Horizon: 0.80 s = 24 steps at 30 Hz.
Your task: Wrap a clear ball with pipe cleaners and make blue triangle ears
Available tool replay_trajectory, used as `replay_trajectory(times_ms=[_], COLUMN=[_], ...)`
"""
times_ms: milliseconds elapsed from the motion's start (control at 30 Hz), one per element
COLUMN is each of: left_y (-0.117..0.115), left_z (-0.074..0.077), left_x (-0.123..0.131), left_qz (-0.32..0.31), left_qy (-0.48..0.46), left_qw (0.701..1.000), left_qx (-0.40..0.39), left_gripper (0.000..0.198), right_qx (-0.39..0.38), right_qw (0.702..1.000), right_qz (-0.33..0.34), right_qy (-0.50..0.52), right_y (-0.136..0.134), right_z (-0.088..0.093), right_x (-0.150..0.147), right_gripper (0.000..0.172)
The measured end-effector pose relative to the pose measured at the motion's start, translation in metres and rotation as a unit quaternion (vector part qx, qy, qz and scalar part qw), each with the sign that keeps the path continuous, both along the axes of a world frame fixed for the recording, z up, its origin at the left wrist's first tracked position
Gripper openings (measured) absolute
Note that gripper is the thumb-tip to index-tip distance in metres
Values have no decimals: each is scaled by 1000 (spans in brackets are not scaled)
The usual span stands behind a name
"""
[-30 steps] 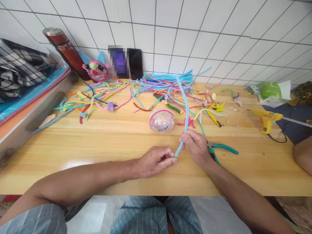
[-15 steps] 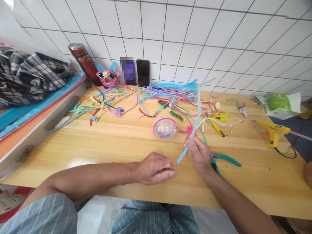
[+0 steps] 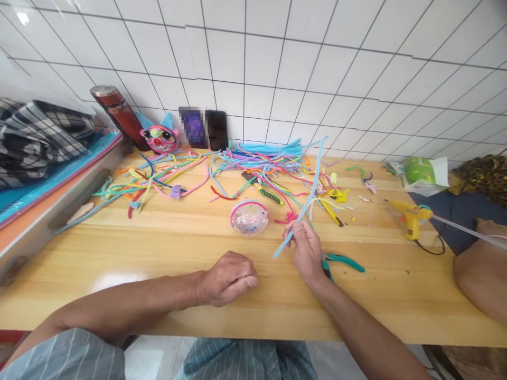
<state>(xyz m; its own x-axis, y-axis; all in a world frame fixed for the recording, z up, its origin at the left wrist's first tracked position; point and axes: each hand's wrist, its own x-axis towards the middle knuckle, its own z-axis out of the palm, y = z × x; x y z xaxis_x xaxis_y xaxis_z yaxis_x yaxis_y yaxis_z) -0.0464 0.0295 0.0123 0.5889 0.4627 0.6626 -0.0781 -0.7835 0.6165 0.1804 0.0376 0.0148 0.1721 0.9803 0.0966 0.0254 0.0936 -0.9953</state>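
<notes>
In the head view, my right hand [image 3: 306, 248] pinches a light blue pipe cleaner [image 3: 312, 192] between thumb and fingers. Its long end points up and away, and a short end sticks out below toward the left. My left hand [image 3: 229, 278] is curled into a loose fist over the table's near part, with nothing visible in it. Beyond it, between the hands, lies a clear rounded plastic shell [image 3: 250, 218] with a pink and blue rim and glittery bits. Pliers with teal handles [image 3: 346, 262] lie beside my right wrist, partly hidden by it.
Loose pipe cleaners [image 3: 261, 158] are heaped along the wall, with a green-and-black cutter [image 3: 270, 195] among them. A decorated face ball [image 3: 160, 140], a red flask [image 3: 121, 117] and a phone [image 3: 217, 130] stand behind. On the right are a yellow glue gun [image 3: 412, 216] and another person's limb [image 3: 481, 269].
The view has swung to the right, showing more of the other person's limb. My left hand has drawn slightly left, away from the pipe cleaner; my right hand still holds it.
</notes>
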Motion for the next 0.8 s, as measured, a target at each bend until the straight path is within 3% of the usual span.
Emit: replay_trajectory(times_ms=[133, 200, 267, 367, 467, 567, 700, 800], left_y=[1, 12, 36, 103, 187, 257, 308, 333], left_z=[27, 45, 63, 79, 75, 58, 33, 28], left_x=[-11, -23, -36, -45, -38, -18, 7, 10], left_qz=[22, 77, 169, 303, 351, 327, 298, 286], left_qy=[-8, -14, 19, 119, 223, 356, 466, 465], left_qw=[1000, 997, 985, 945, 910, 873, 832, 837], left_qx=[-14, -27, -18, 5, 7, 71, 49, 23], left_gripper=[34, 36, 39, 42, 33, 36, 60, 37], right_qx=[-2, -2, 4, 12, 22, 30, 35, 27], right_qw=[1000, 999, 999, 1000, 999, 996, 991, 987], right_qz=[16, 18, 16, 18, 28, 32, 17, 13], right_qy=[24, 31, 33, 7, -35, -79, -130, -159], right_y=[-1, -2, -3, -5, -7, -7, -5, -3], right_z=[3, 5, 6, 6, 5, 0, -7, -8], right_x=[-2, -1, 0, 2, 3, 5, 9, 12], right_gripper=[47, 46, 46, 46, 47, 48, 47, 46])
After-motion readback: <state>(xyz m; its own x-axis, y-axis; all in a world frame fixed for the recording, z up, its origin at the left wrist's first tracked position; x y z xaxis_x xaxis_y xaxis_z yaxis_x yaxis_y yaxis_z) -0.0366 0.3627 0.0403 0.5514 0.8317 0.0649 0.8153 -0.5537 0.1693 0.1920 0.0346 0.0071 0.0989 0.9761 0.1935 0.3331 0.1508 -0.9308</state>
